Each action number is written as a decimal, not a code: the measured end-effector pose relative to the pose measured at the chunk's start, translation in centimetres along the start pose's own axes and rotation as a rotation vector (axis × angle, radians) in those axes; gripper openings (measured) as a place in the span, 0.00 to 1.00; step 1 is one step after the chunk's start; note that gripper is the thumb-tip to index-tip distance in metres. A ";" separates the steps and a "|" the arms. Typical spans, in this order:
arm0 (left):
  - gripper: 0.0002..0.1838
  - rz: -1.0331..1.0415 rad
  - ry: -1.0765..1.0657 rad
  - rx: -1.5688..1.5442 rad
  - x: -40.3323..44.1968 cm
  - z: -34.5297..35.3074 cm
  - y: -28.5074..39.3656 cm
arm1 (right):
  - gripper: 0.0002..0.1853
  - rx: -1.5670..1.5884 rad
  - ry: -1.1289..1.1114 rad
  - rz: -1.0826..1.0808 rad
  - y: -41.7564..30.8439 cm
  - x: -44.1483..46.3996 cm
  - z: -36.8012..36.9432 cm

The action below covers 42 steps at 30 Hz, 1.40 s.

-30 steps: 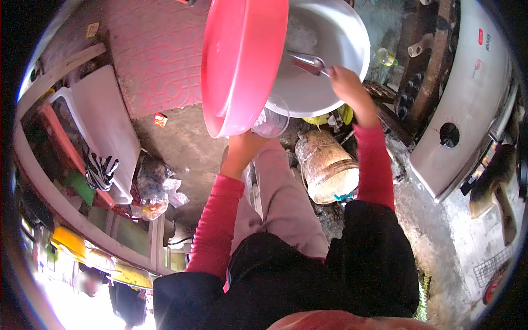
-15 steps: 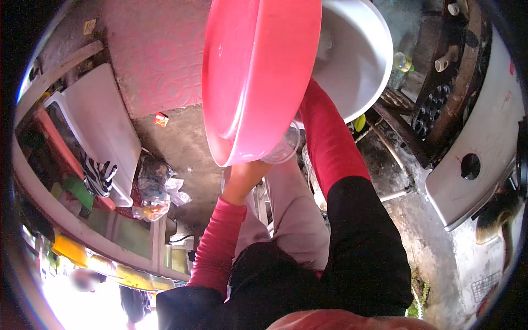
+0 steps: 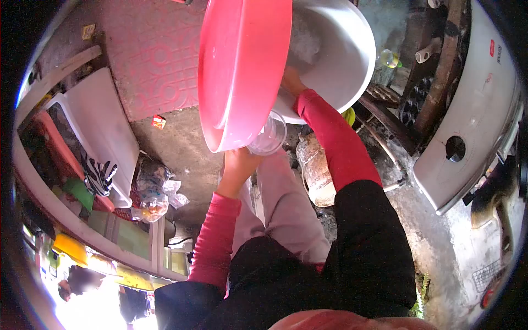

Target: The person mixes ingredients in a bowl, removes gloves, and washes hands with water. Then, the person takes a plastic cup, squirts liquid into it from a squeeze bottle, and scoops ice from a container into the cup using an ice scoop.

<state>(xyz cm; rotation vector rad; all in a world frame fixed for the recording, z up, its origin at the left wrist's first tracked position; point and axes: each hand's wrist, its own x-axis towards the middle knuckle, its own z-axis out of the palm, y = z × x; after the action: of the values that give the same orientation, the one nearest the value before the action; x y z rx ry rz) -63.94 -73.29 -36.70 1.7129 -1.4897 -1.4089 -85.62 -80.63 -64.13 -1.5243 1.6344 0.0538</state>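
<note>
A large pink basin (image 3: pixel 245 66) stands tilted on edge at the top centre. Under its lower rim is my left hand (image 3: pixel 240 166), wrapped round something at a clear plastic cup (image 3: pixel 268 135); its fingertips are hidden. The cup touches or nearly touches the basin's edge. Behind the basin, to the right, lies a big whitish-grey tub (image 3: pixel 355 60) with something clear and pale (image 3: pixel 305 47) inside. My right hand (image 3: pixel 292 81) reaches into the tub, its fingers hidden behind the pink basin, so what it holds does not show.
A stained bucket (image 3: pixel 318 170) stands below the tub. On the right are a gas stove panel (image 3: pixel 467 126) and dark wooden beams. To the left are a white lid (image 3: pixel 104 121), a plastic bag (image 3: pixel 153 192) and a glass-sided cabinet. A person (image 3: pixel 82 280) shows at the lower left.
My right hand has gone from the tub's right side to behind the pink basin, and the metal scoop seen earlier is hidden. The basin swung right and came back.
</note>
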 end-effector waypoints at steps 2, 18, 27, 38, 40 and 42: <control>0.40 -0.030 -0.051 0.037 -0.2 -0.1 0.1 | 0.20 0.173 0.043 0.043 -2.1 -2.1 -2.2; 0.34 0.001 0.001 0.045 0.0 0.0 -0.4 | 0.13 -0.026 0.195 0.008 -11.2 -12.6 -8.3; 0.35 0.017 0.032 0.051 0.1 0.2 -0.4 | 0.13 -0.086 0.186 -0.021 -11.2 -12.8 -7.9; 0.40 -0.003 -0.010 0.107 -0.1 0.4 -1.5 | 0.13 -0.057 0.171 -0.041 -12.0 -13.0 -9.0; 0.40 0.022 0.016 0.120 -0.1 0.4 -1.5 | 0.14 -0.032 0.182 -0.062 -11.2 -12.8 -9.7; 0.40 0.017 0.016 0.107 0.0 0.3 -1.4 | 0.14 0.102 0.100 -0.013 -10.4 -12.6 -11.1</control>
<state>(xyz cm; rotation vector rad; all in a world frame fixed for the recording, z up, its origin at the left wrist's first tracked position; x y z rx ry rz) -63.65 -72.75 -37.98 1.7659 -1.5933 -1.3252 -84.85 -79.55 -44.47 -1.4802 1.6791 -0.1133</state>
